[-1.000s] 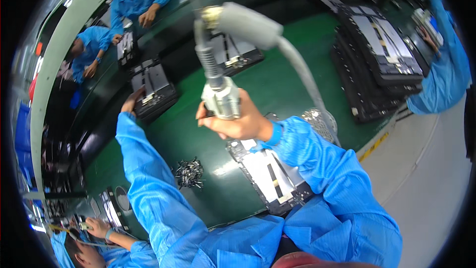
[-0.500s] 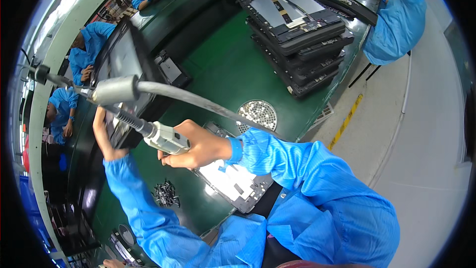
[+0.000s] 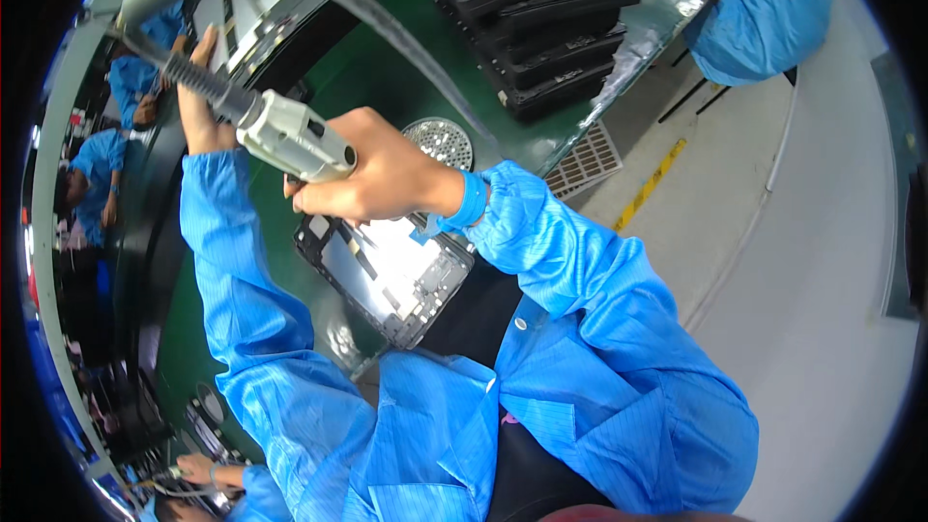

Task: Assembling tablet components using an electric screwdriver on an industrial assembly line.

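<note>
My right hand (image 3: 377,169) is closed around the pale grey body of a corded electric screwdriver (image 3: 298,138), whose tip is hidden behind the hand. Below it lies an opened tablet (image 3: 435,295), its silver battery area bright with glare. My left hand (image 3: 196,101) is stretched out at the far left, its thumb along the edge of another opened tablet (image 3: 261,19) that is tilted up. The screwdriver's cable partly covers that tablet, and most of the left fingers are hidden behind it.
A tall stack of opened tablets (image 3: 551,48) stands at the back of the green bench. A round perforated metal dish (image 3: 445,143) sits behind my right hand. The thick grey cable (image 3: 387,24) arches across the view. Co-workers in blue are at left, upper right and lower left.
My left hand has moved farther away with the tilted tablet. The view has shifted, so the bench things appear higher. The pile of screws has gone out of sight behind my left sleeve.
</note>
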`<state>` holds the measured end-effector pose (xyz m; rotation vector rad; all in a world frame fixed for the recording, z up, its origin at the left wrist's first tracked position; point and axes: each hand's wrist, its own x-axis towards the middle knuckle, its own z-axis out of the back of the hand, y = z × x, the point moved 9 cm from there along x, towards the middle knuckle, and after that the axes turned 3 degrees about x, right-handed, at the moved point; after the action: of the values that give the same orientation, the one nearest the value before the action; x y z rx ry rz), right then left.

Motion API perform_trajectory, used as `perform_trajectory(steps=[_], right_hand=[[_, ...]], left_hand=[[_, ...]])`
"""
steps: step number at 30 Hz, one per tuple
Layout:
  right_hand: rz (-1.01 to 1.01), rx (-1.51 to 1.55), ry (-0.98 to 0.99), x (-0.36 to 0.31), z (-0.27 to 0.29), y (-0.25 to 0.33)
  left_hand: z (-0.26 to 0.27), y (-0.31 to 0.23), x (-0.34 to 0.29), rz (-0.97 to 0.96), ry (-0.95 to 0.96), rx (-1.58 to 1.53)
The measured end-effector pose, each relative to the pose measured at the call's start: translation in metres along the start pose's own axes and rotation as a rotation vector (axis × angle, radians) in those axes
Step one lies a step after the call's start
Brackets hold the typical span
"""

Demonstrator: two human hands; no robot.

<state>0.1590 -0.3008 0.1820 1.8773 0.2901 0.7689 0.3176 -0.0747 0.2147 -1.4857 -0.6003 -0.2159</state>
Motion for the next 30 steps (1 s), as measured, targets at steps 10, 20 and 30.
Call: perform_trajectory(steps=[10,20,30], right_hand=[[0.24,-0.343,0.146,0.009,-0.022,-0.011],[-0.115,-0.021,-0.033,0.028,-0.032,-0.045],[-0.127,0.024,0.025,0.034,-0.042,-0.067]], left_hand=[[0.199,-0.033,-0.227,0.429,-0.552,-0.235],[0.39,-0.192,-0.544,0.695,-0.932,0.204],[0.455,-0.092,-0.55,1.074,-0.744,0.194]])
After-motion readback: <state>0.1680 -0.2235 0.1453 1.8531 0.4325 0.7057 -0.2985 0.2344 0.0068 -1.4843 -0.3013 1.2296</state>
